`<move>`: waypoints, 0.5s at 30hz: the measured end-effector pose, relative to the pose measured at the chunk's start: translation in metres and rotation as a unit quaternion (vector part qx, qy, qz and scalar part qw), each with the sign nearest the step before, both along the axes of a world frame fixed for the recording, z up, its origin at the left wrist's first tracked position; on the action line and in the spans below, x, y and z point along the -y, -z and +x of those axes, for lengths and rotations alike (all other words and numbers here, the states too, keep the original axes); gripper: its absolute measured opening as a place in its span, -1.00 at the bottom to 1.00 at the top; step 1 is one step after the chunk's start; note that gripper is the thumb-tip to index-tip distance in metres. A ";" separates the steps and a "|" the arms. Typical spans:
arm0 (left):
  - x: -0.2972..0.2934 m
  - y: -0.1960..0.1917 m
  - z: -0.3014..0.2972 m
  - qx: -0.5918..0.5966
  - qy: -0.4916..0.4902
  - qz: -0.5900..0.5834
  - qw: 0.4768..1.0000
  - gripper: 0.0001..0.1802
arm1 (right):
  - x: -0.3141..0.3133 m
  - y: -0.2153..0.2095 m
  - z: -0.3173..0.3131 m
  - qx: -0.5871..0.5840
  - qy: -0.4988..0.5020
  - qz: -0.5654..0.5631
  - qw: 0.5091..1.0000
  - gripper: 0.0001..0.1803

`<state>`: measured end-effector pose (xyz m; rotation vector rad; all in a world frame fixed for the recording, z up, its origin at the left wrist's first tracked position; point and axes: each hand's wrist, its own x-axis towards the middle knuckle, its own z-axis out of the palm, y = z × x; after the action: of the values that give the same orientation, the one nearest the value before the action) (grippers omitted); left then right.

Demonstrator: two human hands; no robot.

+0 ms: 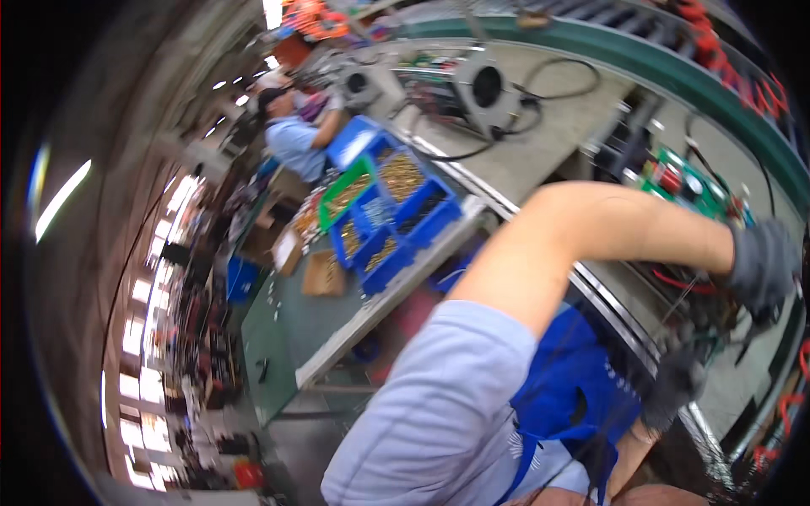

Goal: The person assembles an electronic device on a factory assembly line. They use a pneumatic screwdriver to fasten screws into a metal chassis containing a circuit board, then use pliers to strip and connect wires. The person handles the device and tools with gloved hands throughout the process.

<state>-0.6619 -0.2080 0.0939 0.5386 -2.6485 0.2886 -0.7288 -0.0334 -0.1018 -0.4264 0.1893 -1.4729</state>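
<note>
Our left hand [764,266], in a dark grey glove, sits at about three o'clock in the view, its grip curled down into a dark tangle of wires [704,291] with a red lead among them; blur keeps us from telling whether the fingers are clamped on a wire or only pressed against the bundle. Our right hand [675,379], gloved the same, lies just below it at about four o'clock, beside the metal edge of the worktop [540,160], and we cannot tell whether its grip is together or apart. The wire bundle lies between the two hands, touching the left one. At about two o'clock from the left hand a green circuit board [688,181] with small red parts rests on the worktop. Farther out, at twelve o'clock, a grey housing with a round opening [485,88] stands with a black cable [561,80] looping beside it. At about ten o'clock, blue bins [405,207] hold brass-coloured small parts, one green bin [346,194] among them. Beyond the bins another person in a light blue shirt [291,139] bends over the same line.
</note>
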 end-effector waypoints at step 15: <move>0.011 0.023 -0.015 -0.031 0.057 -0.126 0.990 -0.80 | 0.045 0.039 -0.040 -0.003 -0.161 -0.077 0.984 -0.23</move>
<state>-0.6768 -0.2187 0.0708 0.3076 -2.5214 0.5518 -0.7686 -0.0780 -0.1410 -0.5605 0.0090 -1.1712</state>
